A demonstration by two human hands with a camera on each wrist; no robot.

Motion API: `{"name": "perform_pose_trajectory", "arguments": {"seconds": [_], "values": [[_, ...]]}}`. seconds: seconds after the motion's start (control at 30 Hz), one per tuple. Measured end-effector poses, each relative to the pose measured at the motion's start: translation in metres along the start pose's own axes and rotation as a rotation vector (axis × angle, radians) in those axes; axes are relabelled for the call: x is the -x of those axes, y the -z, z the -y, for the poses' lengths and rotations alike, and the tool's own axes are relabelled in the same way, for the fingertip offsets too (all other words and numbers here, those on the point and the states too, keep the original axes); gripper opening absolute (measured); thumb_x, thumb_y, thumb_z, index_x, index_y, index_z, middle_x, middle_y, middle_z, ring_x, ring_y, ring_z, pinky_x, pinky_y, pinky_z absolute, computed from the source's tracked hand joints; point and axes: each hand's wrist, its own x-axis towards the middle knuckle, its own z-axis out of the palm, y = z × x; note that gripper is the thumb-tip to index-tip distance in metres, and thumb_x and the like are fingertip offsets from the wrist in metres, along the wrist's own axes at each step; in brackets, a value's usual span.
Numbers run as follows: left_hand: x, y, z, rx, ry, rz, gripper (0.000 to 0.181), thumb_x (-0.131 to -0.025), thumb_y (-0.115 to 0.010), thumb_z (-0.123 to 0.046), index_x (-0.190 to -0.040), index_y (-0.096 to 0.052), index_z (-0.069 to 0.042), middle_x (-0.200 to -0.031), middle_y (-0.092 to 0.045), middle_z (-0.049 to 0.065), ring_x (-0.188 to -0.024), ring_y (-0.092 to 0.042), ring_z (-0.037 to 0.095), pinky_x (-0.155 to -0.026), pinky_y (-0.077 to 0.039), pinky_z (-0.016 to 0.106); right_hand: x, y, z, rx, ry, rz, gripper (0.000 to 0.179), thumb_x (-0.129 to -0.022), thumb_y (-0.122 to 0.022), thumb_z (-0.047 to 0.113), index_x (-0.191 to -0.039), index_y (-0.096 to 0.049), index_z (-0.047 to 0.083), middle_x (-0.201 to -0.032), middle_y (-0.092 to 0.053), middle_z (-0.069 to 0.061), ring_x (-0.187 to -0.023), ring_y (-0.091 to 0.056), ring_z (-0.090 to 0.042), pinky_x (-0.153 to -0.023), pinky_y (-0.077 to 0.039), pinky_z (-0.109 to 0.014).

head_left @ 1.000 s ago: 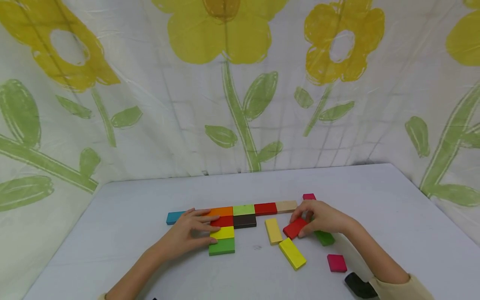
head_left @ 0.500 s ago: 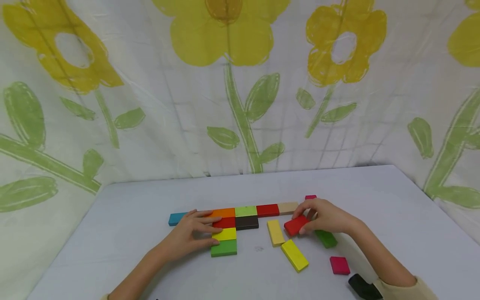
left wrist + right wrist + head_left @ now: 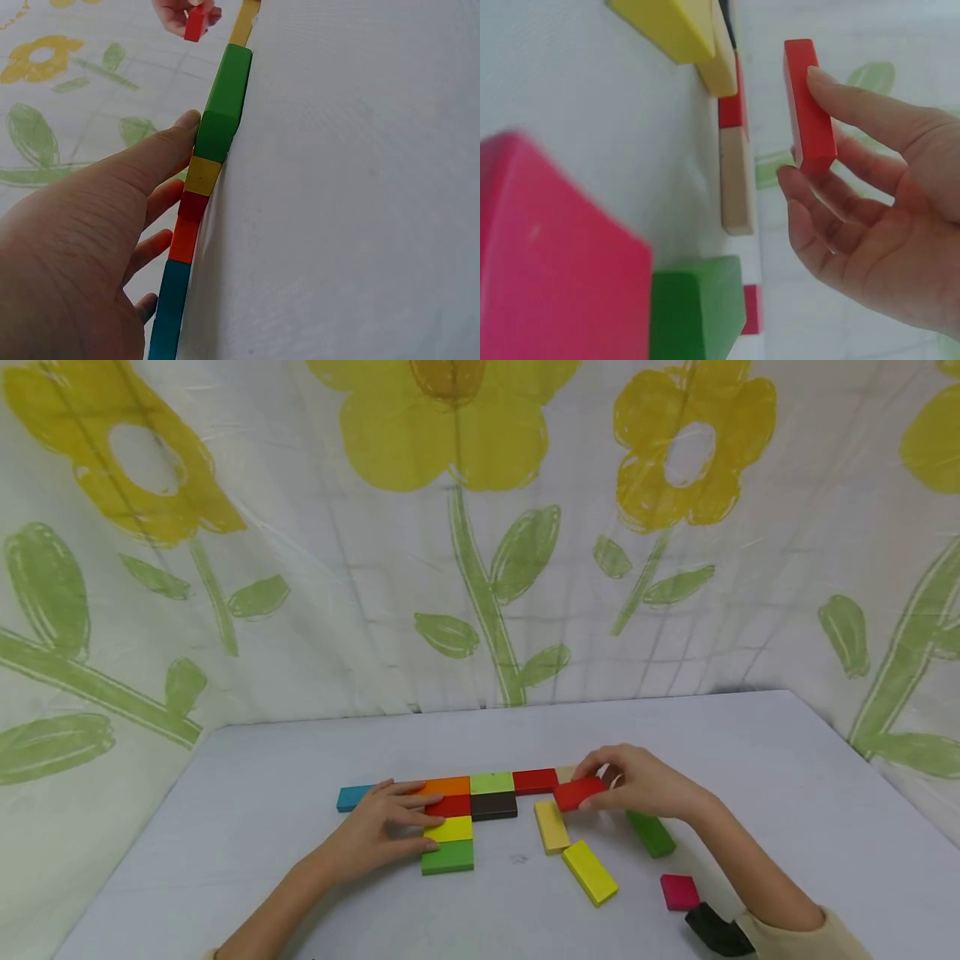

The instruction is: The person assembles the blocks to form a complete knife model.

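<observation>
My right hand (image 3: 651, 783) pinches a flat red block (image 3: 577, 794) between thumb and fingers. In the right wrist view the block (image 3: 810, 112) is raised off the table. My left hand (image 3: 375, 828) rests at the left side of the laid-out blocks, fingers spread. Its fingertips touch the red block (image 3: 456, 807), the yellow block (image 3: 457, 828) and the green block (image 3: 447, 858) stacked edge to edge in a column. Above them runs a row with a blue block (image 3: 352, 797), an orange block (image 3: 447, 786), a light green block (image 3: 491, 782), another red block (image 3: 535, 781) and a beige block (image 3: 564, 773), partly hidden.
A black block (image 3: 493, 806) lies under the light green one. Loose on the table are a pale yellow block (image 3: 552, 828), a yellow block (image 3: 590, 872), a green block (image 3: 651, 833) and a pink block (image 3: 679, 892). A dark object (image 3: 716, 931) sits by the right sleeve.
My right hand has lifted the red block and carried it slightly left and toward the row. My left hand stays in place on the blocks.
</observation>
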Motion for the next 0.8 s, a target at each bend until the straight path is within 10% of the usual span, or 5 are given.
{"name": "perform_pose_trajectory", "arguments": {"seconds": [0.8], "values": [[-0.001,0.0,-0.001,0.003,0.006,0.009,0.035,-0.093,-0.081,-0.041,-0.124,-0.081,-0.025,-0.142,-0.069,0.002,-0.145,-0.049,0.04,-0.118,-0.023,0.077,-0.035,-0.029,0.056,-0.051,0.018,-0.122,0.028,-0.09,-0.085,0.024,-0.111,-0.074,0.01,-0.112,-0.069,-0.006,-0.093,-0.061,-0.019,-0.076,-0.056,-0.03]]}}
